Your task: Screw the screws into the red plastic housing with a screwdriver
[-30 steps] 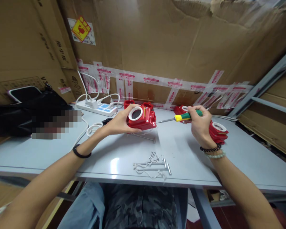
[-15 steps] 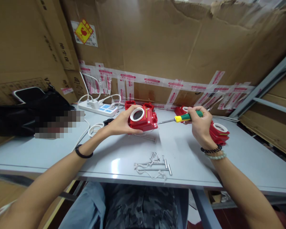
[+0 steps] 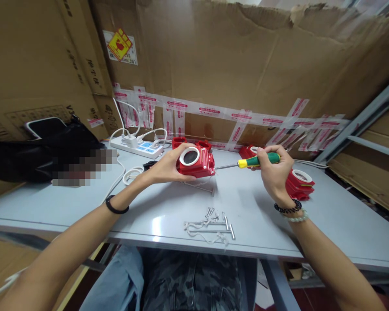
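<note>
1. Bench (image 3: 68, 207): carrying every item listed; grey top showing glare near the front edge.
2. Red housing (image 3: 196, 162): resting at bench centre, tilted, steadied by left hand (image 3: 165, 166), fingers wrapped around its left side. Risking a shift under sideways push, grip covering one side only.
3. Second red housing (image 3: 300, 181): sitting just behind the right wrist; possibly getting knocked by the forearm.
4. Screwdriver (image 3: 249, 161): gripped by right hand (image 3: 274, 172), fingers closed on the green-yellow handle, tip meeting the housing's right side. Risking slipping off, shaft lying nearly flat.
5. Loose screws (image 3: 210, 222): lying near the front edge, close to rolling off.
</note>
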Available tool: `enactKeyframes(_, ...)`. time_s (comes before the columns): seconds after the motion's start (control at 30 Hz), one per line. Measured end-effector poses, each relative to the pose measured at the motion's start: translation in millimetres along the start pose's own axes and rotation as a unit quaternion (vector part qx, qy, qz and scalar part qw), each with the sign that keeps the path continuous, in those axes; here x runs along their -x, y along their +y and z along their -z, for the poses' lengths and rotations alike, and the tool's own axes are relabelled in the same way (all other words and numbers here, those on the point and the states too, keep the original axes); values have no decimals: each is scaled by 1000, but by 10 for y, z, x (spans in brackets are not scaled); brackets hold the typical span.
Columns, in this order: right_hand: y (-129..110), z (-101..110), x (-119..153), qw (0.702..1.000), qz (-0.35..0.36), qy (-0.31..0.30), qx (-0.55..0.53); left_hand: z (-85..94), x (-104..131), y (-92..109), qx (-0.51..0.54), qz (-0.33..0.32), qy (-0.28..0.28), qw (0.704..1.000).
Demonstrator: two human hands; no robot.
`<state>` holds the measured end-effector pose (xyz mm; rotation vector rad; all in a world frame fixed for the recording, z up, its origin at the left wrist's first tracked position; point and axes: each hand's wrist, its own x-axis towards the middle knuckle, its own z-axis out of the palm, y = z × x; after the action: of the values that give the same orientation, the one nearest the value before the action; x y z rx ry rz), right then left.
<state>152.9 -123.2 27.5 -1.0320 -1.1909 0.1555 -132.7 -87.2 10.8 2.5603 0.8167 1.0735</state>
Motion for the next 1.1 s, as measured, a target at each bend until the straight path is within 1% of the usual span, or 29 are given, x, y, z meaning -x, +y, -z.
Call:
enactKeyframes(0.07,18,16,-20,1000,-17,-22,13,9,0,-1,-2,-5,9,1000)
enactKeyframes(0.2,88,95,-101,988,-16,-114,101,42,-1,-18,-10,-16,15,1000)
enactKeyframes(0.3,114,139,-151,974,-39,-172,142,69,-2,-34,-25,-17,19,999)
enactKeyframes(0.37,92,145,-164,970,-71,-200,122,82,-3,-36,-31,-21,22,999)
enactKeyframes(0.43,42,147,-168,965,-110,-226,70,89,-4,-33,-32,-26,27,999)
enactKeyframes(0.53,-34,176,-184,950,-165,-266,14,94,-5,-30,-37,-30,31,998)
enactKeyframes(0.6,-50,217,-208,940,-177,-292,6,98,-4,-32,-42,-31,29,998)
enactKeyframes(0.67,-32,257,-233,933,-172,-317,-5,103,-3,-34,-45,-30,23,998)
enactKeyframes(0.77,23,275,-246,929,-178,-324,-32,112,-4,-22,-41,-26,21,999)
enactKeyframes(0.83,47,255,-237,933,-178,-308,-50,118,-7,-2,-36,-20,23,999)
enactKeyframes(0.97,37,200,-206,950,-159,-257,-75,130,-12,44,-23,-11,19,1000)
enactKeyframes(1.03,8,191,-197,952,-160,-246,-88,137,-11,57,-19,-7,15,1000)
enactKeyframes(1.1,-25,195,-191,949,-161,-250,-103,143,-8,61,-18,-2,13,1000)
